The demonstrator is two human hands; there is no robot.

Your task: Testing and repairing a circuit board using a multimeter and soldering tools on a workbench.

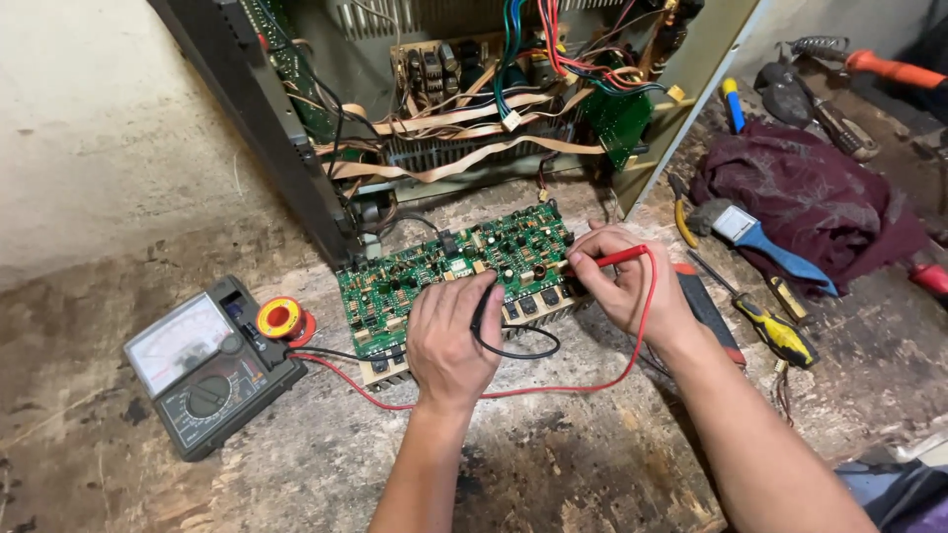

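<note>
**Both hands hold probes on the green board**

The left hand (449, 341) lies knuckles-up over the front edge of the board (464, 271), its fingers curled shut around the black probe (482, 308). The probe's tip is hidden under the fingers, so where it touches cannot be told. Its black lead loops out beside the hand and runs back under it.

The right hand (624, 286) is closed in a pen grip on the red probe (614, 259), pinched between thumb and fingertips. The probe lies nearly level, its tip aimed left at the board's right end. The red lead (592, 380) curves down round the wrist and crosses the bench toward the meter (205, 363).

The board rests on the worn bench (553, 464), just in front of an opened chassis (464, 89) full of wiring and flat cables. The meter sits left of the board, well apart from the hands, with a solder reel (281, 318) touching its upper right corner. To the right lie a dark red cloth (820, 197), a yellow screwdriver (775, 331), pliers (681, 212) and a blue-handled tool (765, 240).
</note>
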